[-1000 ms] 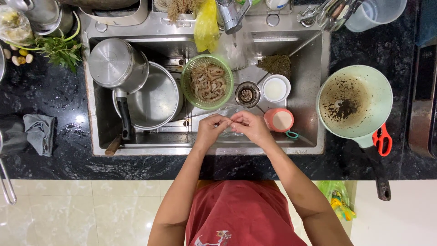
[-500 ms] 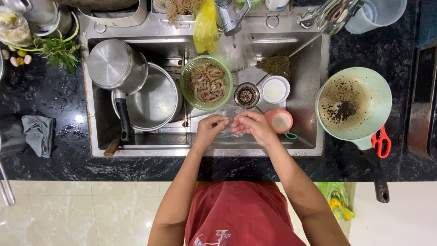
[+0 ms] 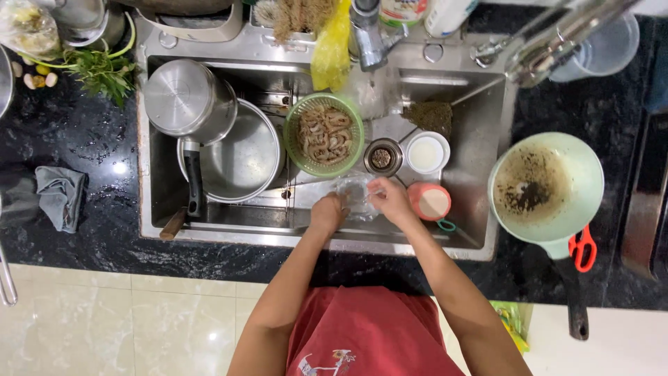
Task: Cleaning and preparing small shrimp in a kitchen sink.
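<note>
Both hands have moved a little further into the sink than a second ago, towards the drain. The left hand [image 3: 328,212] and right hand [image 3: 391,200] now sit slightly apart, with the clear plastic piece [image 3: 355,195] stretched between them, where before their fingers were bunched together over it.

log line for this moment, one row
left hand: on clear bag | right hand: on clear bag | place: sink | nearby: green colander, pink cup
</note>
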